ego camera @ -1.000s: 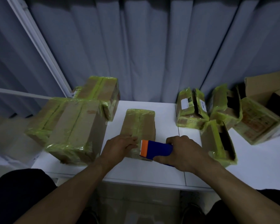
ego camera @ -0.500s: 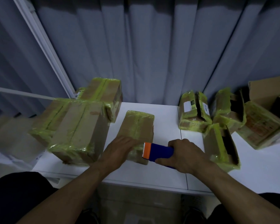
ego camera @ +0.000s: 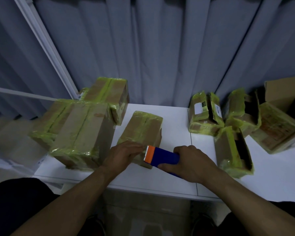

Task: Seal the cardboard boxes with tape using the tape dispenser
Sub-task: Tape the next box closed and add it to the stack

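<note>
Blue tape dispenser (ego camera: 162, 156) sits gripped in right hand (ego camera: 192, 163) while left hand (ego camera: 124, 154) presses flat on cardboard box (ego camera: 141, 132).

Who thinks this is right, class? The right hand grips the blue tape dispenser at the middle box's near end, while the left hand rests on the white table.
Not quite. In the head view the left hand rests on the middle box, not on the white table. The rest holds: the right hand grips the blue tape dispenser at that box's near end.
</note>
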Demonstrator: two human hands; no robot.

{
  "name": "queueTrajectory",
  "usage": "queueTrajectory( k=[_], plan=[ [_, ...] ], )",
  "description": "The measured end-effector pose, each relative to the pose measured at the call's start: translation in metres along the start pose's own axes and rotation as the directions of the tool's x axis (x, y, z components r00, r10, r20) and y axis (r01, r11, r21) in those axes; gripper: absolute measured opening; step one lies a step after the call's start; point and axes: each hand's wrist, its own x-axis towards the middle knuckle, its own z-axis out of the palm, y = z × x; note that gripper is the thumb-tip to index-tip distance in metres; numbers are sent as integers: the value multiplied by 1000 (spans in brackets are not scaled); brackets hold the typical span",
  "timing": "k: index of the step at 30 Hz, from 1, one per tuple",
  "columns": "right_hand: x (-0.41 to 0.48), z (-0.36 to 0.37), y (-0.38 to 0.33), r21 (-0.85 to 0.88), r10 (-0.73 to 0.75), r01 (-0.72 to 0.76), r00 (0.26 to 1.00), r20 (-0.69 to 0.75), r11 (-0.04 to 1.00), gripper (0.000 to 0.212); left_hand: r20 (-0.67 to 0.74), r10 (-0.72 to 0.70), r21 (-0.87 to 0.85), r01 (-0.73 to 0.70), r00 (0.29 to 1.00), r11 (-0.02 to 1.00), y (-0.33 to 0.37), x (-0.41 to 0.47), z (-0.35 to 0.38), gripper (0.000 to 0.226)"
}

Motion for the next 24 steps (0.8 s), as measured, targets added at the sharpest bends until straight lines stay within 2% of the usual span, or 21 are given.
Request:
queueTrajectory(
  k=[3, 8, 11, 16, 19, 22, 23, 24],
  plan=[
    [-8, -6, -1, -4, -8, 8, 1000, 11, 1000, 55, -18, 2, 25, -1, 1000, 1000, 8, 0, 0, 45],
    [-16, -23, 21, -34, 37, -37, 999, -26, 999, 59, -40, -18, 25, 19, 999, 1000, 7, -1, -2, 47],
    [-19, -22, 27, -49, 49, -50, 999, -18, 998, 58, -17, -38, 64, 39, 999, 997, 8, -1, -1, 34],
    [-16, -19, 26, -69, 56, -57, 998, -12, 996, 57, 45, 25, 317, -38, 999, 948, 22, 2, 3, 58],
    [-18, -18, 28, -54, 59, -59, 998, -3, 997, 57, 56, 2, 297, -18, 998, 955, 27, 3, 4, 56],
    [-23, -19, 28, -10, 51, -50, 999, 3, 999, 57, 101, -12, 314, -20, 995, 949, 18, 1, 6, 42],
    [-24, -21, 29, 6, 48, -48, 999, -1, 999, 56, 102, -40, 303, 7, 994, 953, 17, 1, 6, 45],
    [-26, -22, 29, 27, 48, -47, 999, -4, 999, 56, 110, -68, 277, 35, 992, 960, 17, 1, 7, 56]
  ],
)
